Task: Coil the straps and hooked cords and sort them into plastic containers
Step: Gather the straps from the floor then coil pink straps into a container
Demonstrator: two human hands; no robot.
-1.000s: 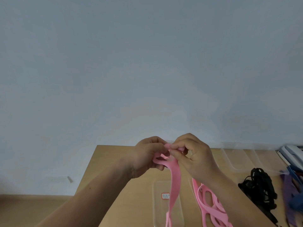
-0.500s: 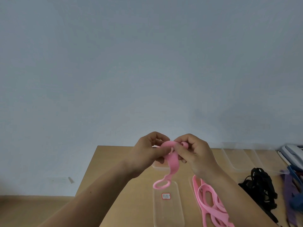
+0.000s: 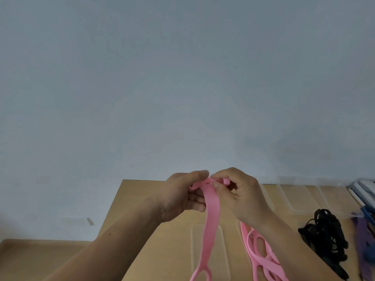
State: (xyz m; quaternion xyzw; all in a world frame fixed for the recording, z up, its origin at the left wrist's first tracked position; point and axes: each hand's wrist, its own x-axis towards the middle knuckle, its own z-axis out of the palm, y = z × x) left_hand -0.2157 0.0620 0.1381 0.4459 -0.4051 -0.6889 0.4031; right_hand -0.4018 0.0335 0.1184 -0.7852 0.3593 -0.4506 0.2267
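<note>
both hands (image 3: 213,194) raised together, pinching pink strap's (image 3: 211,226) top end.

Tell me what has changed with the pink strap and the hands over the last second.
The pink strap, half a second ago curled up short with its looped end just under the hands, now hangs long again, its loop near the bottom edge. The left hand and right hand keep pinching its top end between them. The pink pile, black cords and clear containers stayed put.
</note>
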